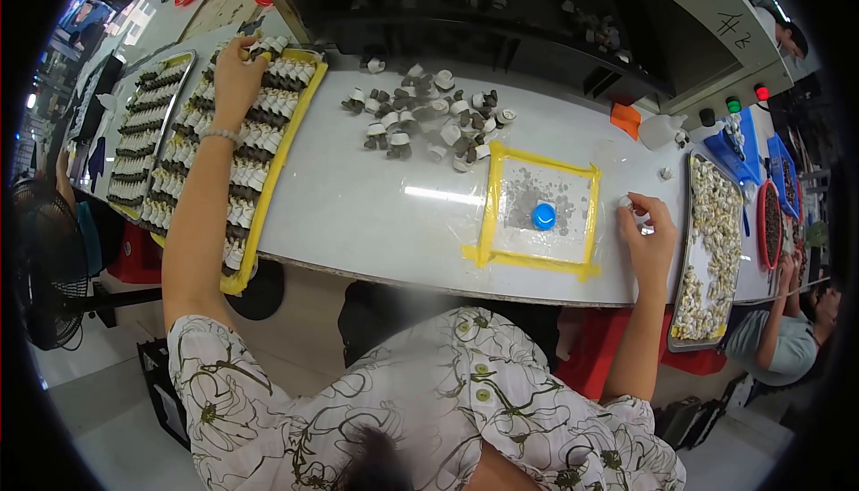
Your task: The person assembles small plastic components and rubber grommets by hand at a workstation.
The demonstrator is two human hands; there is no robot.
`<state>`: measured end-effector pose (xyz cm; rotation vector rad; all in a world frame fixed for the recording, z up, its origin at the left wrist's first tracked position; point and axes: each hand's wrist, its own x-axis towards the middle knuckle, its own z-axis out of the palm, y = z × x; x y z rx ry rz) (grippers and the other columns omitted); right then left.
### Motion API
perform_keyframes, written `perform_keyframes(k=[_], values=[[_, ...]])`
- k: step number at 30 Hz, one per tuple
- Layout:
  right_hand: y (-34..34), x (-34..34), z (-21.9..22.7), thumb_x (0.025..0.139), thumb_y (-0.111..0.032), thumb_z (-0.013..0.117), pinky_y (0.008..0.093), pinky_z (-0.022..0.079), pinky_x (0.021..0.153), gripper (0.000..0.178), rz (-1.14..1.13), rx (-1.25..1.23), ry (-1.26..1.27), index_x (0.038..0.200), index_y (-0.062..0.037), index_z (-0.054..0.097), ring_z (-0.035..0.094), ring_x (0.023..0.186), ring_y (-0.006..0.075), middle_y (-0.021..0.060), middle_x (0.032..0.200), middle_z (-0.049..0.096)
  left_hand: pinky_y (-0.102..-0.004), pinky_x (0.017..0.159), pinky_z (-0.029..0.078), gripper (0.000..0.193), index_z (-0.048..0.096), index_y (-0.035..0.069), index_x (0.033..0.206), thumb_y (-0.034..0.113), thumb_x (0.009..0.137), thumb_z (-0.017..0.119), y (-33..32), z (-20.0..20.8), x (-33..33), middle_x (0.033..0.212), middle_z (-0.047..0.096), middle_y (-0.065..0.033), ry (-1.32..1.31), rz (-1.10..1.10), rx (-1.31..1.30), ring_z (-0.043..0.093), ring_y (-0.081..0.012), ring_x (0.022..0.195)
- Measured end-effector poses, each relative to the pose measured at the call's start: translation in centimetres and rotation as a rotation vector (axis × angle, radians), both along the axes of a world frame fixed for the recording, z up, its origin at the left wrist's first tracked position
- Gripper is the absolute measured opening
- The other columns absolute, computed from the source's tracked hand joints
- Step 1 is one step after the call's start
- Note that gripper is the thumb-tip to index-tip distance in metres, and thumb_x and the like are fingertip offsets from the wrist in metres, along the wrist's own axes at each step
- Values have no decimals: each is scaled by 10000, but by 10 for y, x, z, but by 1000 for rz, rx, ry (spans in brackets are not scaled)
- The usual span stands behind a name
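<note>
Right hand (pixel 651 233) pinches small white piece (pixel 625 204), probably light, stiff, chippable, best taken by its sides; left hand (pixel 236 81) curled, hold unclear.

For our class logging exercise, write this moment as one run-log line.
left hand: at pieces in yellow-edged tray | right hand: pinching small white piece | blue cap: on yellow-taped square

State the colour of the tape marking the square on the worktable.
Yellow; the tape shows best in the head view.
</note>
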<state>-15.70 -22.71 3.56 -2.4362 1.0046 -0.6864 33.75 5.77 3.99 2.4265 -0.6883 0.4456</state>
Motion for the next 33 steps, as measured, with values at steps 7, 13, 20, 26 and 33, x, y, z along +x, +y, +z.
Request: perform_keyframes(k=[7,13,20,26,33], values=[[19,5,6,698,12,660,293,465,696,259,199,137,-94,955,-19,667,589,783,197,91,818,617,-243,618,451,243,602,-8,986,57,754,630,-18,32,-141,866,597,-56,409,-554,-3,547,-97,736],[35,29,15,664,12,671,309,479,710,244,357,148,-81,907,-11,665,586,779,231,104,835,625,-327,636,461,269,585,-20,971,115,749,650,-41,16,-194,849,585,-138,102,-669,231,574,-249,731],[44,48,11,673,-9,684,298,471,653,201,524,-17,-89,872,-35,684,568,745,211,65,812,615,-396,730,466,279,562,-25,956,63,702,636,-42,6,-212,940,563,-177,8,-680,310,557,-331,846],[41,53,9,649,-59,666,334,462,634,143,579,-189,6,792,-60,680,559,727,212,33,765,600,-370,781,469,336,559,-27,986,0,656,620,-28,-2,-223,976,556,-171,-71,-721,232,550,-307,889],[42,57,24,664,-54,669,327,461,641,110,617,-270,133,774,-46,674,550,722,207,41,737,576,-244,646,484,293,548,-59,985,-52,692,559,-16,-5,-258,890,594,-93,773,-750,-194,571,-145,735]])
